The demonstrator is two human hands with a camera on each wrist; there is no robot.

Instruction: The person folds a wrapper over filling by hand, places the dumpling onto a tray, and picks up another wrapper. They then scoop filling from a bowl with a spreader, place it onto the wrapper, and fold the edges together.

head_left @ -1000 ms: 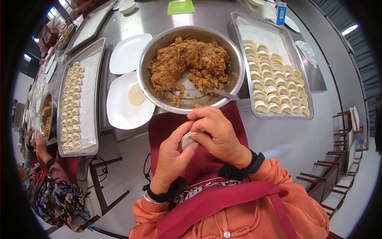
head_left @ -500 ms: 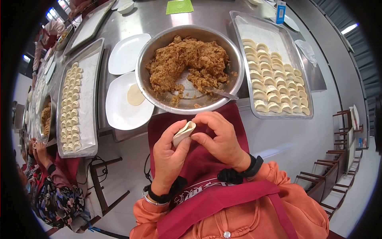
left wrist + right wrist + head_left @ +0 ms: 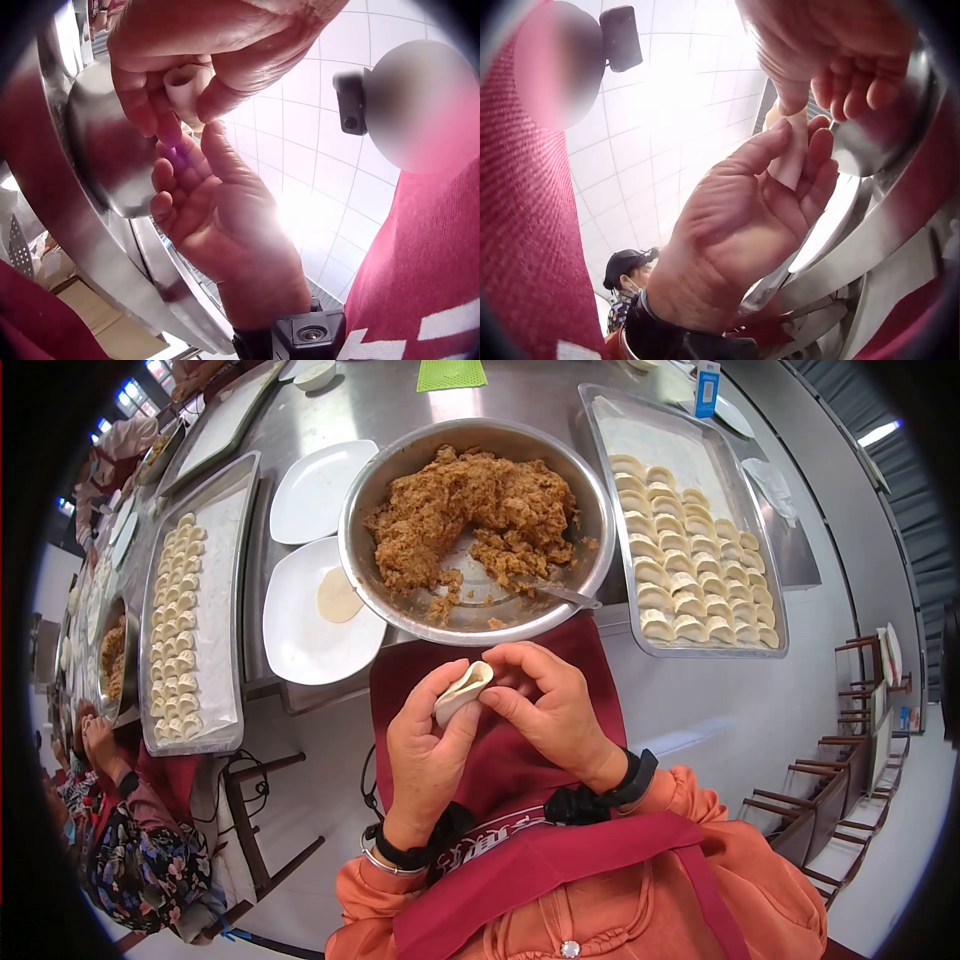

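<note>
A folded pale dumpling (image 3: 463,692) is held over my red apron, just in front of the table edge. My left hand (image 3: 440,718) grips it from below between thumb and fingers. My right hand (image 3: 508,682) pinches its upper edge with thumb and forefinger. In the left wrist view the left hand (image 3: 180,60) holds the dumpling (image 3: 184,86), and a right hand fingertip (image 3: 215,133) touches it from below. In the right wrist view the dumpling (image 3: 791,161) sits in the left hand (image 3: 742,217) under the right hand (image 3: 817,67).
A steel bowl (image 3: 362,575) of brown filling (image 3: 470,510) with a spoon (image 3: 560,595) stands ahead. A tray (image 3: 650,445) with several dumplings lies to the right, another tray (image 3: 225,560) to the left. A white plate (image 3: 300,645) holds one wrapper (image 3: 338,595). Another person (image 3: 130,840) sits lower left.
A second ago both hands were closed around the dumpling. It has since been turned so its folded edge shows; the hands have hardly moved in the last half second.
</note>
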